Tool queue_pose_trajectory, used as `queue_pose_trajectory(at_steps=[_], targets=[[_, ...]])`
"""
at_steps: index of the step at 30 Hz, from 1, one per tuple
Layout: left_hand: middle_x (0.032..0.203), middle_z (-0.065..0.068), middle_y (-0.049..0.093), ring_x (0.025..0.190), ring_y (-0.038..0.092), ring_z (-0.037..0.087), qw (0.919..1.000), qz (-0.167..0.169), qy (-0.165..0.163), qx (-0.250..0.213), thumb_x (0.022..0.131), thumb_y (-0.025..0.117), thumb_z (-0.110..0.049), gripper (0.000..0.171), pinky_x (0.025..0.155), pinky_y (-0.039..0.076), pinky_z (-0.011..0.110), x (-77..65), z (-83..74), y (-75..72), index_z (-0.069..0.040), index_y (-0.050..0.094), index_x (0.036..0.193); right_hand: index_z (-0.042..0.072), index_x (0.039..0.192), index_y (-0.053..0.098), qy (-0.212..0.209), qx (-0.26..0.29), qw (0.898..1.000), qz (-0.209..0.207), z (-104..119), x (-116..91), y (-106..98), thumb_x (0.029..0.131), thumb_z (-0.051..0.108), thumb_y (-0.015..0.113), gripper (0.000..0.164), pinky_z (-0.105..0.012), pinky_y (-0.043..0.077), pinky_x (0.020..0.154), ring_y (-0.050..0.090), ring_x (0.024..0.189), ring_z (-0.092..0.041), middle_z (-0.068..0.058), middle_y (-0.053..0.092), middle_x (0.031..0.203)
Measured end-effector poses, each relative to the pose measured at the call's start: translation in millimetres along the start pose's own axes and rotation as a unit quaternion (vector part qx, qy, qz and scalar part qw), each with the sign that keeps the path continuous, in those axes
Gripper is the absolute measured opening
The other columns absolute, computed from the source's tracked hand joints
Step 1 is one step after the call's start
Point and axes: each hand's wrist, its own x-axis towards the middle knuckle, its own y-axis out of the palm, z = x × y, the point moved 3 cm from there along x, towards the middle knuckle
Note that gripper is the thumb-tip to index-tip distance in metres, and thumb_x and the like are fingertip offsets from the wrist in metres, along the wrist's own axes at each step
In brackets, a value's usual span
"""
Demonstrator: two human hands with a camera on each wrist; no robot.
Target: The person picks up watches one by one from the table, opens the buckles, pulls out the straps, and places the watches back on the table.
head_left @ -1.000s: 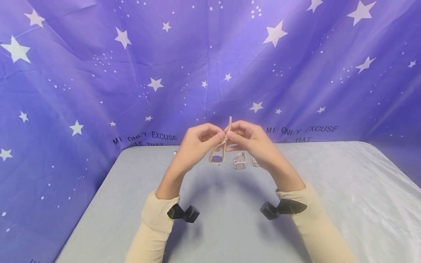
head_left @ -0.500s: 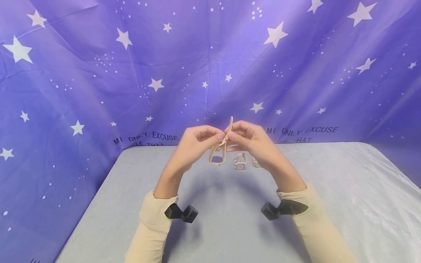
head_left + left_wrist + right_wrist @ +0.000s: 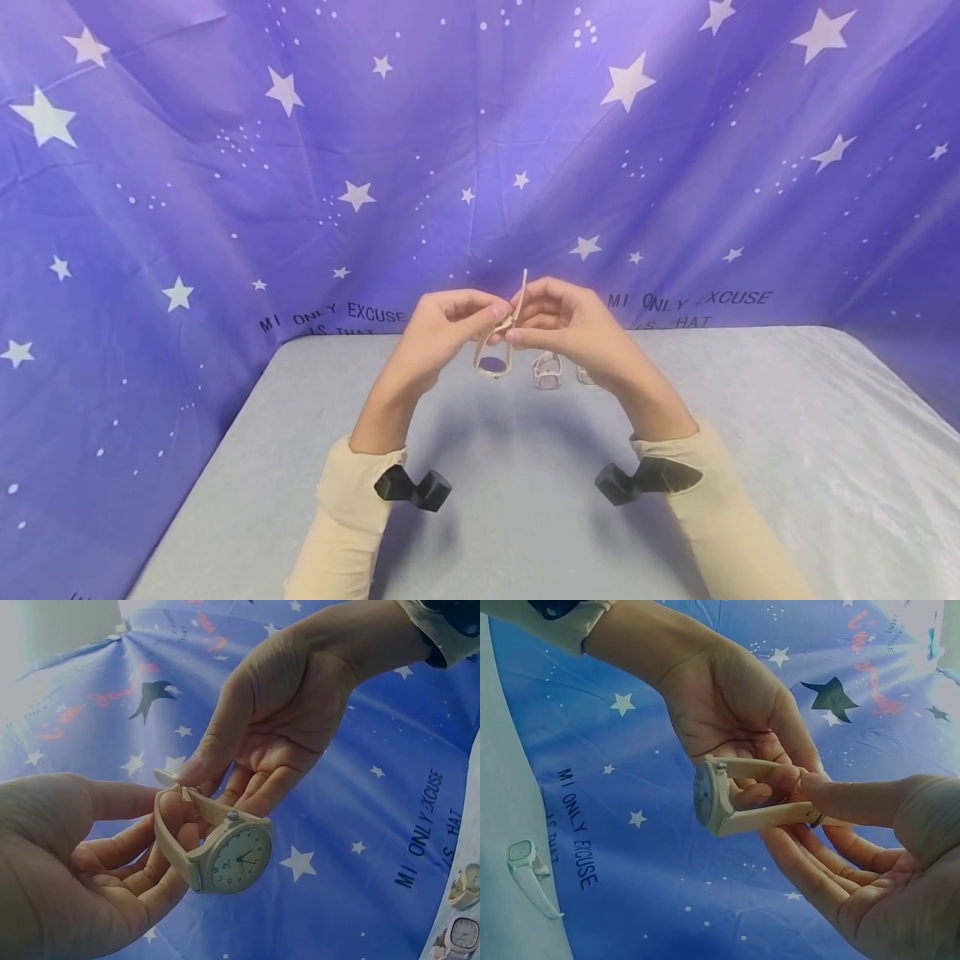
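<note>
A cream wristwatch (image 3: 492, 365) with a round white dial (image 3: 241, 859) hangs in the air between both hands, its strap bent into a loop. My left hand (image 3: 441, 335) pinches the strap near the buckle between thumb and fingers. On the other side my right hand (image 3: 579, 322) holds the strap near its free end, which sticks up above the fingers in the head view. Seen from the right wrist, the strap (image 3: 769, 817) runs into both sets of fingertips, and these partly hide the buckle.
On the grey cloth-covered table (image 3: 517, 517) behind the hands lies a pink watch (image 3: 547, 372) with a squarish face. Another watch (image 3: 585, 375) is partly hidden by the right hand. A purple star-printed curtain (image 3: 480, 150) hangs at the back.
The right thumb has slid down from the crossing of the strap to lower on the loop. The strap's free end has tilted slightly. The left hand keeps its hold.
</note>
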Motion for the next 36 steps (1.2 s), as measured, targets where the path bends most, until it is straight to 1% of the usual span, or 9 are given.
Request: queue_pose_trajectory(at_steps=[4,7,10,12,16,19,22,28,36], targets=[[0.092,0.002,0.077,0.079,0.069,0.014,0.9999,0.010,0.001,-0.008,0.096,0.069,-0.014,0.023,0.084,0.059,0.033,-0.4,-0.3,0.4,0.003,0.074,0.110,-0.001,0.116,0.061,-0.001,-0.005,1.000,-0.004,0.2,-0.3,0.4,0.085,-0.003,0.076,0.034,-0.034,0.062,0.087,0.073,0.090,-0.018,-0.010,0.071,0.101],[0.099,0.008,0.077,0.086,0.072,0.017,0.9991,0.041,0.011,-0.010,0.094,0.072,-0.010,0.025,0.088,0.060,0.035,-1.4,-0.4,-0.6,0.000,0.072,0.116,0.001,0.115,0.062,-0.004,-0.011,1.000,-0.010,-0.3,-0.3,-1.4,0.086,-0.001,0.076,0.033,-0.035,0.062,0.087,0.072,0.090,-0.018,-0.008,0.070,0.100],[0.111,0.014,0.075,0.095,0.073,0.022,0.9967,0.077,0.026,-0.004,0.090,0.074,-0.003,0.037,0.090,0.061,0.038,-3.3,-1.8,-2.6,-0.003,0.067,0.126,0.002,0.116,0.062,-0.002,-0.018,1.000,-0.014,-0.4,-0.5,-4.0,0.087,0.002,0.076,0.032,-0.037,0.062,0.087,0.071,0.091,-0.018,-0.007,0.071,0.100],[0.115,0.016,0.073,0.097,0.073,0.023,0.9957,0.086,0.032,0.007,0.088,0.075,0.000,0.044,0.090,0.061,0.039,-4.4,-3.1,-4.5,-0.004,0.064,0.131,0.002,0.117,0.063,0.004,-0.021,1.000,-0.015,-0.1,-1.0,-5.3,0.088,0.003,0.076,0.032,-0.037,0.062,0.086,0.072,0.090,-0.018,-0.006,0.072,0.100],[0.115,0.019,0.074,0.100,0.073,0.024,0.9952,0.074,0.044,0.048,0.088,0.075,0.000,0.045,0.092,0.060,0.039,-3.4,-3.5,-9.1,-0.004,0.065,0.132,0.002,0.120,0.066,0.009,-0.036,0.999,-0.011,0.9,-1.0,-7.5,0.089,0.006,0.075,0.033,-0.037,0.062,0.085,0.073,0.089,-0.020,-0.008,0.074,0.100],[0.110,0.017,0.077,0.099,0.075,0.023,0.9942,0.055,0.045,0.080,0.089,0.076,-0.003,0.037,0.093,0.060,0.039,-1.5,-3.2,-12.0,-0.004,0.070,0.126,0.001,0.121,0.067,0.003,-0.046,0.999,-0.011,2.2,-0.4,-8.6,0.091,0.007,0.074,0.032,-0.038,0.061,0.086,0.072,0.088,-0.021,-0.013,0.074,0.099],[0.107,0.013,0.078,0.098,0.076,0.023,0.9929,0.045,0.044,0.101,0.090,0.077,-0.007,0.029,0.094,0.060,0.038,-0.5,-4.2,-13.4,-0.004,0.074,0.119,0.002,0.120,0.069,0.003,-0.058,0.998,-0.019,3.3,0.0,-9.9,0.092,0.008,0.074,0.029,-0.038,0.061,0.086,0.072,0.086,-0.020,-0.014,0.074,0.097],[0.105,0.013,0.078,0.097,0.076,0.025,0.9929,0.037,0.038,0.106,0.092,0.075,-0.009,0.021,0.094,0.059,0.038,-0.8,-5.4,-13.9,-0.003,0.076,0.111,0.003,0.119,0.071,0.017,-0.069,0.997,-0.028,3.5,-0.4,-10.6,0.092,0.010,0.074,0.029,-0.036,0.061,0.086,0.071,0.085,-0.018,-0.013,0.075,0.096],[0.106,0.014,0.077,0.099,0.075,0.026,0.9938,0.027,0.022,0.106,0.093,0.073,-0.009,0.019,0.096,0.058,0.040,-2.6,-4.8,-14.5,-0.002,0.075,0.111,0.002,0.117,0.072,0.028,-0.072,0.997,-0.031,0.9,-2.3,-10.2,0.090,0.010,0.077,0.029,-0.035,0.061,0.085,0.072,0.087,-0.018,-0.013,0.076,0.098]])
